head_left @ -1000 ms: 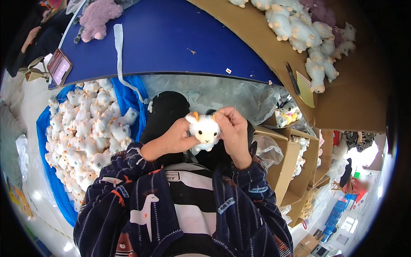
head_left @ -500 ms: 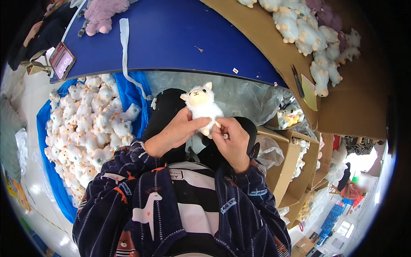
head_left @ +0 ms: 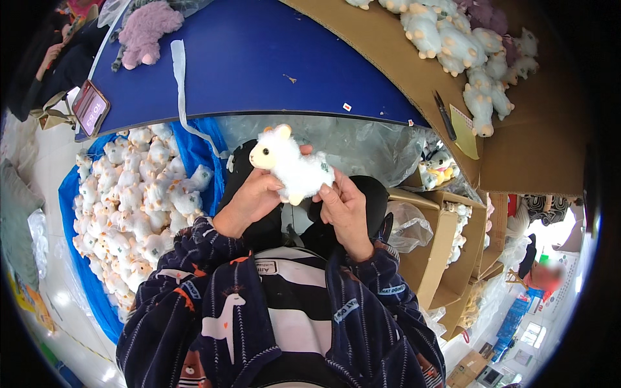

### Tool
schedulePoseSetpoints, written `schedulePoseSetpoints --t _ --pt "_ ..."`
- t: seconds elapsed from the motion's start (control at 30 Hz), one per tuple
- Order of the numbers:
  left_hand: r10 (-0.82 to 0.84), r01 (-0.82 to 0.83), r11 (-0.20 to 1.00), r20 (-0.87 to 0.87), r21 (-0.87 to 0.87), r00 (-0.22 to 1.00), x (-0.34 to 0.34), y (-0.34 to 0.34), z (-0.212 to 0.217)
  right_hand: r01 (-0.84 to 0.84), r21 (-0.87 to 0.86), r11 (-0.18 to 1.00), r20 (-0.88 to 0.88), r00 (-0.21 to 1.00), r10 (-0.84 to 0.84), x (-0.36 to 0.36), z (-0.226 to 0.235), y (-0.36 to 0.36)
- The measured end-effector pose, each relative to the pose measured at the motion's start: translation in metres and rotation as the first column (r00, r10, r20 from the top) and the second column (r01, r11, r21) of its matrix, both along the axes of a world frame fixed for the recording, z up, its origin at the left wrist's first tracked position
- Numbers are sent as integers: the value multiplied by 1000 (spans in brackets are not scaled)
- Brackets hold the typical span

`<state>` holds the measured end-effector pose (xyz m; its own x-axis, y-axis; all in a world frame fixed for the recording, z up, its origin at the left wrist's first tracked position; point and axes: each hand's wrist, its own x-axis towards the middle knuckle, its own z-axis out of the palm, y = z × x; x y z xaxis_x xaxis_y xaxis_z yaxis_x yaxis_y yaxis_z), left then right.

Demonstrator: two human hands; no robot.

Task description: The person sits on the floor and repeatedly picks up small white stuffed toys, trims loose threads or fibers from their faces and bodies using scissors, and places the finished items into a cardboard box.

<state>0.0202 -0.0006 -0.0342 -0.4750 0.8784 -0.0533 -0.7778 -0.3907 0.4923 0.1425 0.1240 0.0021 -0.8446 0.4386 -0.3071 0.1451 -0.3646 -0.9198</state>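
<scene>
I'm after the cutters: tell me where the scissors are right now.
In the head view the scissors lie upper right on the brown cardboard sheet, just past the blue table's edge, beside a yellow paper slip and below the row of plush toys.

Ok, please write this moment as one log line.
left hand: holds white alpaca toy | right hand: grips its rear | toy pile: person's left, on blue sheet

The person is wearing a fleecy dark navy jacket (head_left: 213, 317) patterned with pale animal shapes, orange accents and small lettered patches. It is hanging open over a top (head_left: 294, 317) with broad black and white stripes. Both sleeves are ending at bare wrists.
</scene>
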Motion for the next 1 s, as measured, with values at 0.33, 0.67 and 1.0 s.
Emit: schedulePoseSetpoints --t 0.33,0.67,1.0 --pt "133 -133 990 4 -47 991 4 -9 3 61 759 649 -104 994 27 0 -3 8" --pt "171 -357 876 -484 -324 858 -15 -44 -14 -203 788 581 -48 921 387 -31 26 1" --pt "-882 -959 -275 -415 70 222 -83 -271 49 381 869 -317 -484 791 -376 -81 104 234"
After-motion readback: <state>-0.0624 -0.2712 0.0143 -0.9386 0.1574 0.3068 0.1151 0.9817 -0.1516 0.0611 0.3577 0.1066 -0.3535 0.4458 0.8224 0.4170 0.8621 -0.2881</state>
